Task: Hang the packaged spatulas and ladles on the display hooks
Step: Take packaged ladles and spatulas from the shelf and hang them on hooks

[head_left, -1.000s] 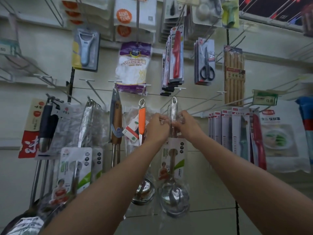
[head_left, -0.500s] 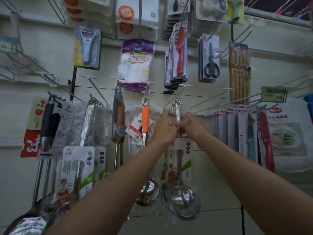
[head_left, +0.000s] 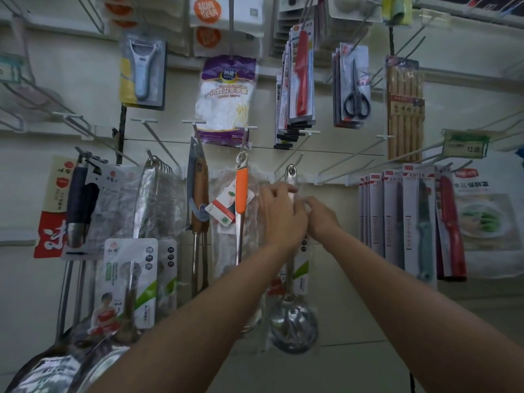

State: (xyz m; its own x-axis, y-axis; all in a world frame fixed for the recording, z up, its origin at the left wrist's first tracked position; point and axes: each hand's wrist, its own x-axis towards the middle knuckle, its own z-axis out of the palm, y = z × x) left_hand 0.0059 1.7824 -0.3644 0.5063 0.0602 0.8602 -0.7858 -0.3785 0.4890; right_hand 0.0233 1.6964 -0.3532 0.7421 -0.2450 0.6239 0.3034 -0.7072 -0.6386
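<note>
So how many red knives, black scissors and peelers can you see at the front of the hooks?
Red knives: 2
Black scissors: 1
Peelers: 1
Total: 4, counting front packs only.

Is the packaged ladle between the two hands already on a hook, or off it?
Cannot tell. The ladle hangs upright, its handle eye level with a hook, but the hook tip is indistinct.

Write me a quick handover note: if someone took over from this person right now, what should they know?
Left hand: fingers curled on the packaged ladle near its handle top.
Right hand: grips the same handle beside it.
Ladle's hanging hole sits at the tip of a display hook; whether it is fully seated, cannot tell.
Other utensils already hang on the left.
Left: confirm seating, release.
</note>
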